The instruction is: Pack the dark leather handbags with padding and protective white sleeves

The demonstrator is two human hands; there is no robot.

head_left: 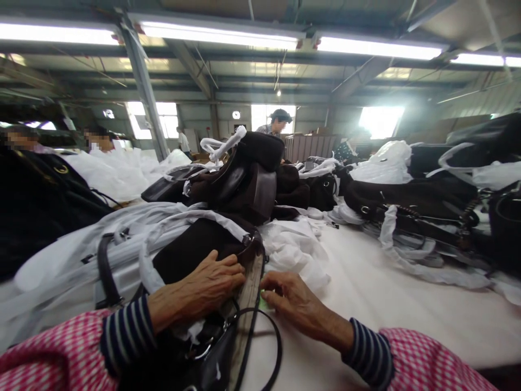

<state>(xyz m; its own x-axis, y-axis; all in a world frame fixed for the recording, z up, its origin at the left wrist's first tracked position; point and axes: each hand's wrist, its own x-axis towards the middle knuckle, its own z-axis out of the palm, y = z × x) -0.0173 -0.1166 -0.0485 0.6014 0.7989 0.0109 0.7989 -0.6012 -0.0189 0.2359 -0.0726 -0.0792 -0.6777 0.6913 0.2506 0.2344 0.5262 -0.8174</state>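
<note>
Factory hall, long white bench point(366, 293) under strip lights, piled with bags and wrapping. Dark brown handbag point(191, 260) lies at the near edge, directly in front of the person, long axis running away from the camera and tilted a little left. Left hand point(203, 290) lies flat on top of the bag, palm down, fingers stretched out and close together, tips at the bag's right edge by the metal ring point(247, 239). Right hand point(291, 298) sits on the bench just right of the bag, palm down, fingers loosely curled with tips pointing left at a pale strip point(250, 288) along the bag's side; it looks to touch or lightly pinch that strip, cannot tell which. Both hands meet at the same edge, left on the bag, right beside it, fingertips nearly touching. Both forearms come in low from the bottom corners, striped cuffs under pink checked sleeves. Thin black strap point(277, 347) loops on the bench below the right hand. White wrapping sheet point(293, 247) is bunched around and behind the bag. Further back a stack of dark bags point(248, 179), more bags point(411, 201) at right with white plastic. Other workers stand and sit well apart at the far side.
</note>
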